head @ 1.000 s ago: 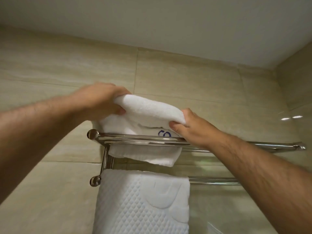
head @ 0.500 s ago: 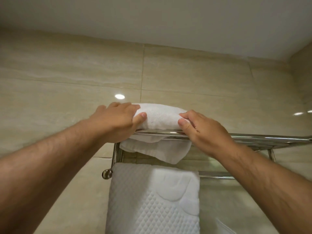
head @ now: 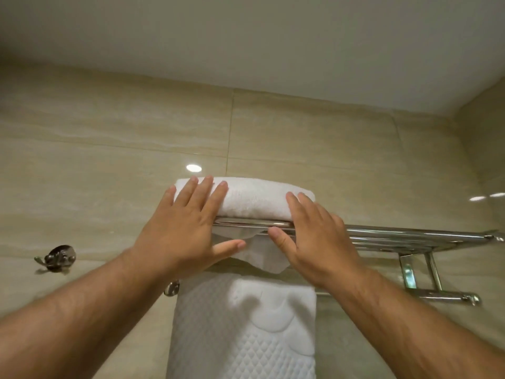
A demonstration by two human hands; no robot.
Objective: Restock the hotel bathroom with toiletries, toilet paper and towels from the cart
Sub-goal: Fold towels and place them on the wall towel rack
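A folded white towel lies on top of the chrome towel rack on the tiled wall. My left hand presses flat against the towel's left end, fingers straight. At the towel's right end my right hand rests with straight fingers on the towel and the rack's front bar. A loose white corner of cloth hangs down through the rack between my thumbs. A quilted white bath mat hangs from the lower bar beneath.
A chrome wall hook is fixed to the tiles at the left. The rack's right half carries nothing, and its bracket joins the lower bar there. The ceiling is close above, and a side wall meets the corner at far right.
The towel has gone from being gripped and lowered to lying flat on the rack. Both hands have opened from curled grips to flat fingers on its front face.
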